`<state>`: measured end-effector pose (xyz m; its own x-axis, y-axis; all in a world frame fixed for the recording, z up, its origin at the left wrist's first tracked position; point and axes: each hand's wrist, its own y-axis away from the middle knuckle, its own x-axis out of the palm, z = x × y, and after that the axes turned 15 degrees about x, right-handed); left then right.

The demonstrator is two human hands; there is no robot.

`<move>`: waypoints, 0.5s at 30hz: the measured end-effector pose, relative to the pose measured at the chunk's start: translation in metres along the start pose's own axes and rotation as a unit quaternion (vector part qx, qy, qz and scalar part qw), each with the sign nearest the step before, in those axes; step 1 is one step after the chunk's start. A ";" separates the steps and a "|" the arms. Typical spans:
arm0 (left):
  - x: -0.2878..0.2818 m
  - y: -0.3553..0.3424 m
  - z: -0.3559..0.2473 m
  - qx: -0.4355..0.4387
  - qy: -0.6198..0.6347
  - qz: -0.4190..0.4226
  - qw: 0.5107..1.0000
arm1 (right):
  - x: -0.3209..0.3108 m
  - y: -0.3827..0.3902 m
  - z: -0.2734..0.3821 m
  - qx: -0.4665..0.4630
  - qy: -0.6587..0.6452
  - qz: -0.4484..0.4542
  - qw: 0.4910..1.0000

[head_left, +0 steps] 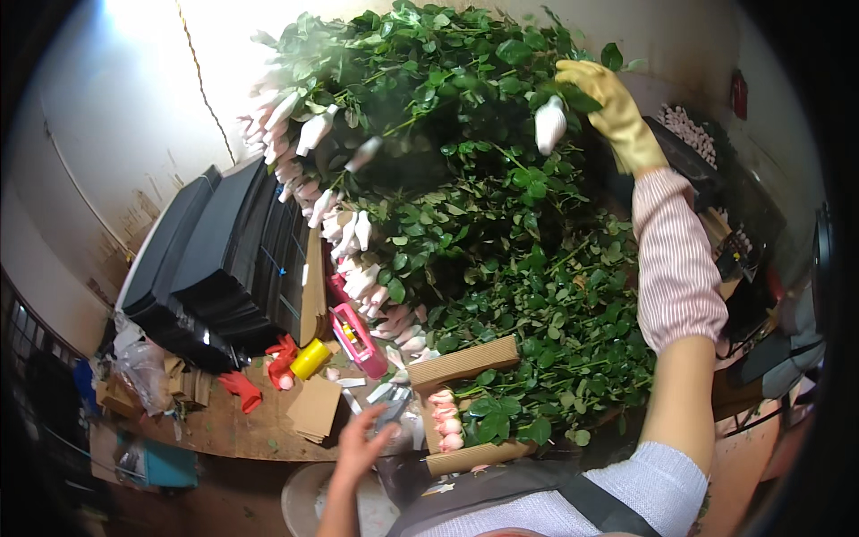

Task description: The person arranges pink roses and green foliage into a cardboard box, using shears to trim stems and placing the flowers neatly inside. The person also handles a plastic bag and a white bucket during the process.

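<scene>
Head view: the right grip (616,109), in a yellow glove (633,143), is at the far right of the leafy heap (528,259), just beside a white-sleeved rose (550,127) hanging bud down. A leaf (580,97) hides part of the fingers, so I cannot tell whether they are closed on its stem. The left grip (362,440) is open, fingers spread, nothing visible in it, near the pink rose heads (446,421) between corrugated cardboard strips (463,361) at the near side of the counter (228,434). To do this well, I'd draw each stem out slowly, free snagged foliage first, and spare the sleeved bud any knocks. No brand, label or writing is legible.
</scene>
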<state>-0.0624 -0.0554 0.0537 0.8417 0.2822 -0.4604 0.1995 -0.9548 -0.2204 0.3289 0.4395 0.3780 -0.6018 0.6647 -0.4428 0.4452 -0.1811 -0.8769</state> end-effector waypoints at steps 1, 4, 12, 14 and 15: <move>-0.008 -0.008 0.008 -0.009 0.011 -0.028 1.000 | -0.013 0.009 0.015 -0.039 -0.054 -0.015 0.998; -0.017 -0.051 0.013 0.030 -0.002 -0.115 0.993 | -0.053 0.023 0.103 -0.100 -0.081 0.008 0.992; -0.029 -0.252 -0.057 0.387 -0.299 -0.213 0.846 | -0.150 0.088 0.182 -0.044 -0.131 0.064 0.988; -0.047 -0.287 -0.056 0.396 -0.344 -0.234 0.818 | -0.166 0.110 0.155 0.083 -0.334 -0.007 0.939; -0.048 -0.305 -0.059 0.411 -0.364 -0.239 0.801 | -0.191 0.130 0.115 0.150 -0.463 -0.033 0.873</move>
<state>-0.1338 0.2173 0.1936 0.1924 0.8623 -0.4684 -0.2372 -0.4223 -0.8749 0.4255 0.2059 0.3269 -0.9594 -0.1643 -0.2292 0.2791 -0.4382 -0.8545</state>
